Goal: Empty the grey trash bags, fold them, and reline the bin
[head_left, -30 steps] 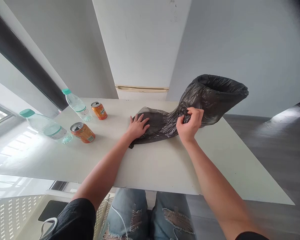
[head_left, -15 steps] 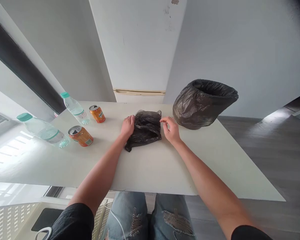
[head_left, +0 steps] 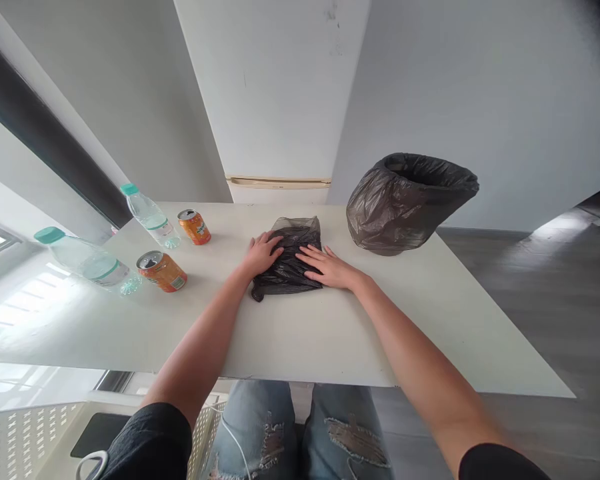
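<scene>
A thin black plastic bag [head_left: 291, 270] lies folded and wrinkled on the white table [head_left: 300, 340]. Its far edge is a single see-through layer, and a bunched corner sticks out at the near left. My left hand [head_left: 263, 255] rests on the bag's left side with fingers spread. From the right, my right hand [head_left: 330, 268] lies flat across the bag, fingers apart and pointing left. Both hands are open and press on the plastic without gripping it.
A bin lined with a black bag [head_left: 400, 207] stands at the table's back right. On the left are two orange cans [head_left: 163, 271] and two clear bottles [head_left: 93, 263] with green caps. A white fridge [head_left: 280, 100] stands behind the table; a perforated basket [head_left: 30, 433] sits below left.
Both hands have moved from the bag's side edges onto its top, and their fingers have spread out. The bag looks flatter, with its far edge more extended.
</scene>
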`<control>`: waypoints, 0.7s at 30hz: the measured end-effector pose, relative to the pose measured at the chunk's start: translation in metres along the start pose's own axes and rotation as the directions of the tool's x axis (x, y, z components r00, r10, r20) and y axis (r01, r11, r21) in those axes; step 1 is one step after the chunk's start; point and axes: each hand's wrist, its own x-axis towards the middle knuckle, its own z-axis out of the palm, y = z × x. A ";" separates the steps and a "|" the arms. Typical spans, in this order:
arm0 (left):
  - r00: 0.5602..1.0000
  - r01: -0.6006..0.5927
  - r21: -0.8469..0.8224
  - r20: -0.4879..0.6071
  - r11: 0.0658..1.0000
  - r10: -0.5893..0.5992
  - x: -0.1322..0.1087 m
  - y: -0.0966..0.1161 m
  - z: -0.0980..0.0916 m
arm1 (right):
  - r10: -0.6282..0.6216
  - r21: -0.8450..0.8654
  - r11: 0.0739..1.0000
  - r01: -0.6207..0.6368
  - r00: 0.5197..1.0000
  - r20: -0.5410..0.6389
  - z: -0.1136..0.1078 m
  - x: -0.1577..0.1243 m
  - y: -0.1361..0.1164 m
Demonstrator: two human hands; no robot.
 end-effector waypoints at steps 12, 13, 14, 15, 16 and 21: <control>0.979 -0.064 -0.258 -0.202 0.964 0.011 0.005 -0.015 -0.015 | -0.139 0.109 0.984 0.140 0.990 -0.019 -0.018 -0.017 0.023; 0.982 -0.059 -0.263 -0.191 0.963 0.008 0.006 -0.016 -0.014 | -0.137 0.113 0.984 0.138 0.990 -0.023 -0.017 -0.016 0.022; 0.983 -0.052 -0.268 -0.182 0.962 0.002 0.006 -0.017 -0.013 | -0.140 0.122 0.982 0.143 0.990 -0.032 -0.015 -0.014 0.021; 0.984 -0.045 -0.273 -0.177 0.961 -0.004 0.007 -0.018 -0.012 | -0.146 0.136 0.979 0.151 0.988 -0.044 -0.012 -0.011 0.020; 0.985 -0.042 -0.275 -0.174 0.961 -0.007 0.007 -0.019 -0.012 | -0.151 0.158 0.975 0.160 0.986 -0.065 -0.009 -0.008 0.019; 0.981 -0.077 -0.281 -0.191 0.957 0.022 0.007 -0.022 -0.012 | 0.088 0.460 0.882 0.105 0.922 -0.378 0.006 0.006 0.018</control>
